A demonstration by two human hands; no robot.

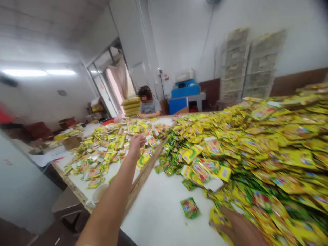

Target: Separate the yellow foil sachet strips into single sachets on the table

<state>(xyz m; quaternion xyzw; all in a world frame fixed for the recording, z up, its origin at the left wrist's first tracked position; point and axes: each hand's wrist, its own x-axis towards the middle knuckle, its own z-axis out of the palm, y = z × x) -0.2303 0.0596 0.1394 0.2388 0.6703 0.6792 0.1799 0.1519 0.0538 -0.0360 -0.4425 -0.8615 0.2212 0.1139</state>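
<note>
My left hand reaches out over the heap of yellow packets beyond the wooden strip. Its fingers are curled together, and whatever may be in them is too small to make out. At the lower right, my right hand is blurred, with a yellow packet between its thumb and fingers at the edge of the large pile. A single green packet lies flat on the white table, left of my right hand. Several yellow packets and white cards lie loosely in front of the pile.
A person in a grey shirt sits at the table's far side, beside stacked yellow sacks. A pale cup stands near the left table edge, partly behind my left forearm. A stool is below. Blue boxes stand behind.
</note>
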